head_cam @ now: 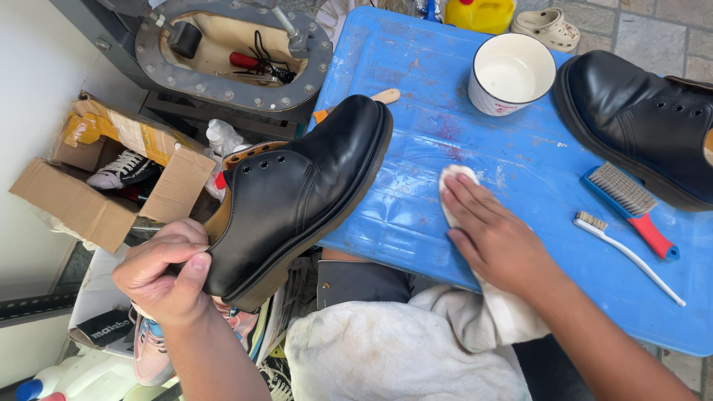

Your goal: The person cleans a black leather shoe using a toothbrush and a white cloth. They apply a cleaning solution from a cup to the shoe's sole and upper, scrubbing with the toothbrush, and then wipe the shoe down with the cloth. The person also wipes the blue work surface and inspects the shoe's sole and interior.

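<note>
Two black shoes are in view, and we hold one of them. Our left hand [167, 271] is curled around the heel of the near black shoe [297, 197], thumb pressed on the leather at the back, fingers wrapped behind it, so the shoe is tilted with its toe pointing up and away from the hand, over the edge of the blue plastic table [416, 89]. Our right hand [494, 238] lies flat with its fingers pressed together on a white cloth [454, 182], holding the cloth down on the table surface; the cloth trails back under the wrist to a larger bunch of white fabric [394, 349] below both hands.

Beyond the right hand stands a white cup [511, 74] with pale liquid inside. To the right of that hand, well apart from it, the second black shoe [639, 119] rests on the table. Between that shoe and the right forearm lie a brush with a red handle [631, 204] and, just beside it, a thin white toothbrush [627, 256].

To the left of the left hand, an open cardboard box [96, 186] holds a black and white sneaker [122, 169]. Beyond the held shoe sits a grey metal ring with bolts [230, 85]. Below the left hand we see a pink sneaker [152, 349].
</note>
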